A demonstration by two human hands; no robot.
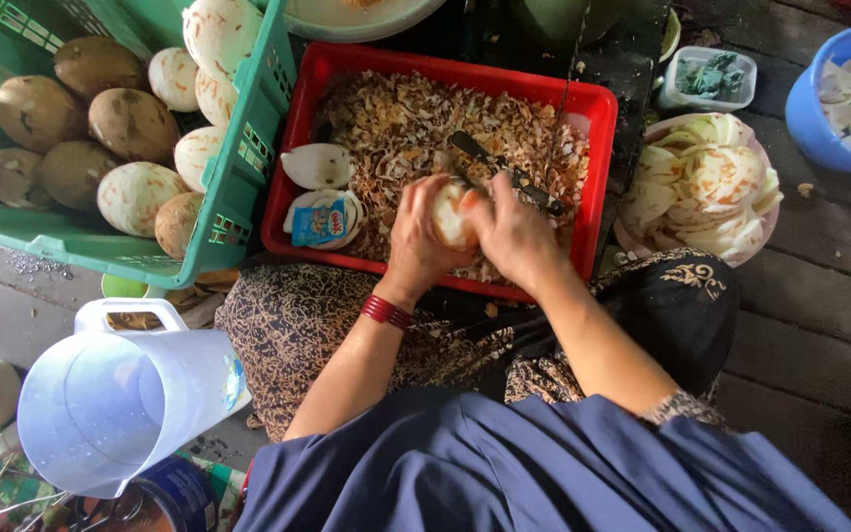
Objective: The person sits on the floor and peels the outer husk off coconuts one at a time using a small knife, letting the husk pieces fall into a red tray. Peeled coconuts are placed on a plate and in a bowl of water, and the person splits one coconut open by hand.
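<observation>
both hands meet over the near edge of the red tray (299,148), closed around a pale peeled coconut (450,219): the left hand (418,236) cups it from the side with fingers curled under, the right hand (514,234) wraps over the other side and seems also to grip a dark-handled knife (504,172) whose blade lies out across the shavings (416,113) toward the tray's far edge. the blade sits close to the left fingertips, so a slip on the smooth, likely wet flesh could send the edge into them; how firmly the knife is held cannot be told, since the handle end is hidden under the hand. the nut is held right above the tray's near rim, over the lap, so if it twists loose it could roll off onto the cloth rather than into the shavings. the green crate (248,158) by the tray's left edge tilts, and its coconuts could tumble out if knocked. white pieces fill a bowl (755,232) beside the right edge.
</observation>
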